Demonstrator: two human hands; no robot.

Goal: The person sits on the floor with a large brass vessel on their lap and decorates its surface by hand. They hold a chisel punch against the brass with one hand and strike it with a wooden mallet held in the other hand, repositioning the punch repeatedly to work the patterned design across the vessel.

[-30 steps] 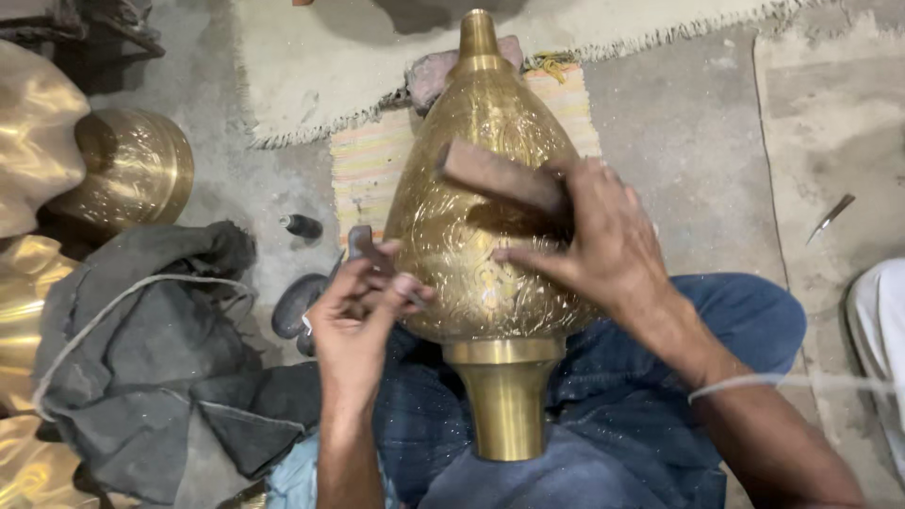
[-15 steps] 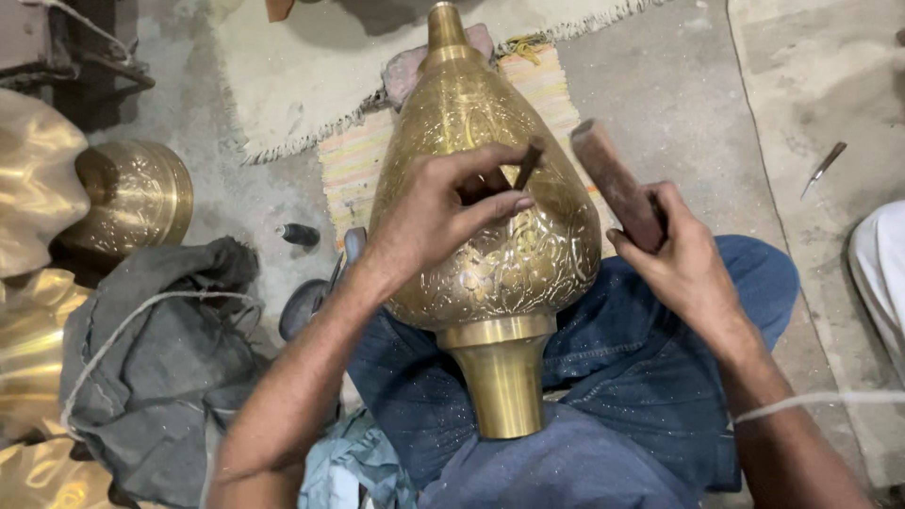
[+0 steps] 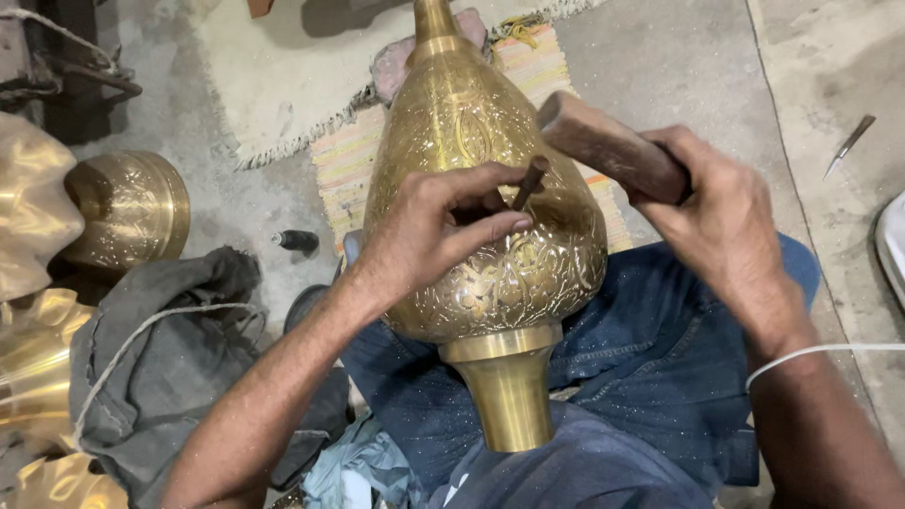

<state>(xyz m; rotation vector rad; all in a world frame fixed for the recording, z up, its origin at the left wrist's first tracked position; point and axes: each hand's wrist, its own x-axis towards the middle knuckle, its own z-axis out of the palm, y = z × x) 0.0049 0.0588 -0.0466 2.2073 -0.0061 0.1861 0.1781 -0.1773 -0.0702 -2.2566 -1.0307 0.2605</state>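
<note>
My left hand [image 3: 424, 236] pinches a thin chisel [image 3: 530, 182] tip-down on the engraved brass vessel [image 3: 490, 217], which lies across my lap, long axis running away from me. To its right, my right hand [image 3: 726, 226] grips a wooden mallet [image 3: 603, 143], its head just above the chisel's top.

Soft even light (brass glare); sharp

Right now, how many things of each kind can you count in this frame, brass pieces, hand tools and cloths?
Brass pieces: 3, the engraved vessel on the lap, a round engraved piece and plain shiny pieces at the left edge.
Hand tools: 3, chisel in the left hand, wooden mallet in the right hand, loose blade on the floor.
Cloths: 1, grey.
Total: 7
</note>
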